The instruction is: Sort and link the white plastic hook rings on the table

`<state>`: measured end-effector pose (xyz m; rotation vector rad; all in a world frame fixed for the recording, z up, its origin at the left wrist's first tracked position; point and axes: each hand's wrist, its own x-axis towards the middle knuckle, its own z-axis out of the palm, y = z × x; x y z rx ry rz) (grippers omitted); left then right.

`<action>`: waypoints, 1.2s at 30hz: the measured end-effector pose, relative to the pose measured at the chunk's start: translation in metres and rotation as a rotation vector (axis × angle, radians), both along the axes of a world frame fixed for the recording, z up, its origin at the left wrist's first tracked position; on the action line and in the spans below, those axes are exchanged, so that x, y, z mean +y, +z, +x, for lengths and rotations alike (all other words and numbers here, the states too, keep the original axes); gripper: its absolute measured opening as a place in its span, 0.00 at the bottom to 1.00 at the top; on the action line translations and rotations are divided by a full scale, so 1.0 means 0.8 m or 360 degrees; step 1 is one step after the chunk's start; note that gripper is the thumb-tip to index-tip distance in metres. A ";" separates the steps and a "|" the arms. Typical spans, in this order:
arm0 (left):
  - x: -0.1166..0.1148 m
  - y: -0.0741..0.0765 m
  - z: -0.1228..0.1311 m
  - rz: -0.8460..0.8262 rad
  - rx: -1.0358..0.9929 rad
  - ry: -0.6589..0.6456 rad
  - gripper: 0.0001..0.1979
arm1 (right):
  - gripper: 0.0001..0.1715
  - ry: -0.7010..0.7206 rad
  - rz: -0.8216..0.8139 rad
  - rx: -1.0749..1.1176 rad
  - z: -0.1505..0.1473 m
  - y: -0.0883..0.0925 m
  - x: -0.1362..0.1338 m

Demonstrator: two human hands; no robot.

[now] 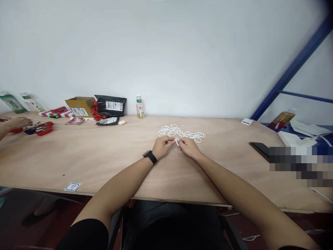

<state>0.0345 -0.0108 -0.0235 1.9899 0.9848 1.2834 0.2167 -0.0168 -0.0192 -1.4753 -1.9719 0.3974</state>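
Observation:
My left hand (162, 146) and my right hand (189, 146) meet over the middle of the wooden table (104, 159). Both are closed in a pinch on a small white ring (177, 141) held between their fingertips. Just beyond them lies a loose heap of several white rings (179, 132) on the table. A black watch (150, 156) sits on my left wrist.
Another person's hand (18, 122) rests at the far left by red parts (41, 128). A cardboard box (79, 106), black bags (111, 105) and a small bottle (140, 107) stand along the wall. A black phone (260, 148) lies at the right, by a blue frame (291, 69).

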 end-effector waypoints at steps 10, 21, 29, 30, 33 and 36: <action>0.002 0.001 -0.008 0.0307 0.0162 0.0132 0.11 | 0.14 0.0211 0.0378 0.0368 -0.004 0.011 -0.012; -0.015 0.013 -0.005 0.0478 0.0620 0.0292 0.12 | 0.10 0.0232 0.0272 0.0510 -0.008 0.004 -0.011; -0.006 0.007 -0.003 0.0469 0.0553 0.0259 0.11 | 0.12 0.0300 0.0221 0.0597 -0.014 0.004 -0.014; -0.003 0.005 -0.003 0.0486 0.0535 0.0244 0.11 | 0.12 0.0279 0.0241 0.0540 -0.011 0.004 -0.012; 0.001 0.000 -0.004 0.0526 0.0437 0.0231 0.11 | 0.11 0.0072 0.0374 0.0275 0.005 0.007 0.000; 0.000 0.000 -0.006 0.0493 0.0330 0.0251 0.11 | 0.12 -0.0223 0.0444 -0.0007 0.037 0.008 0.019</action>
